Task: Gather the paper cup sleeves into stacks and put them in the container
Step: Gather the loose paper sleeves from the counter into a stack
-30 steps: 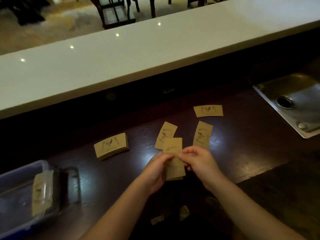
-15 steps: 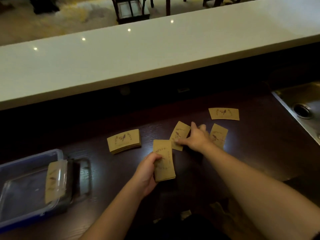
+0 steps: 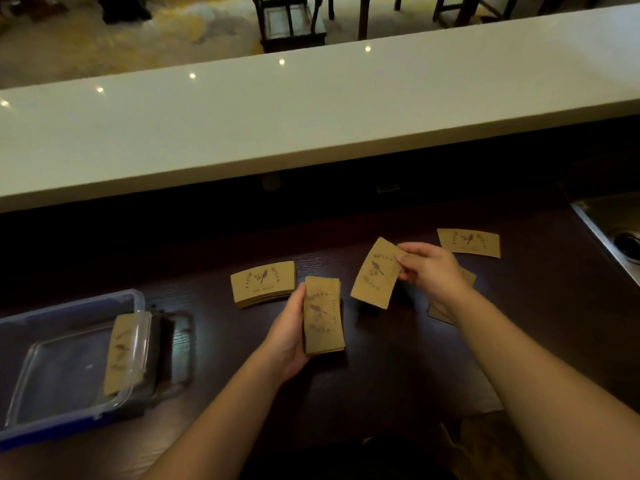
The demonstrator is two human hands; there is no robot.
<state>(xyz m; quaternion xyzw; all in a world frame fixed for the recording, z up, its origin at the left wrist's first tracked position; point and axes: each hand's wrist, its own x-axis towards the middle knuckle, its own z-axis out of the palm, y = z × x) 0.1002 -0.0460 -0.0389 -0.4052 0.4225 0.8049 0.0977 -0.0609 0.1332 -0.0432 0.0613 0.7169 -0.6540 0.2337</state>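
My left hand (image 3: 289,336) grips a stack of brown paper cup sleeves (image 3: 322,317) just above the dark counter. To its right, my right hand (image 3: 431,271) pinches a single sleeve (image 3: 375,273) by its top corner, lifted off the counter. A second stack of sleeves (image 3: 263,283) lies flat to the left of the held one. One loose sleeve (image 3: 469,242) lies at the far right; another sleeve (image 3: 467,279) is mostly hidden under my right wrist. The clear container with a blue rim (image 3: 69,299) sits at the left, with one sleeve (image 3: 121,355) standing against its right wall.
A long white bar top (image 3: 311,109) runs across behind the dark wooden counter (image 3: 398,358). A steel sink (image 3: 613,226) is set in at the far right. Chairs stand on the floor beyond the bar.
My right hand has picked one loose sleeve up off the counter and holds it in the air. My left hand keeps its stack. The camera has shifted, so everything sits further right.
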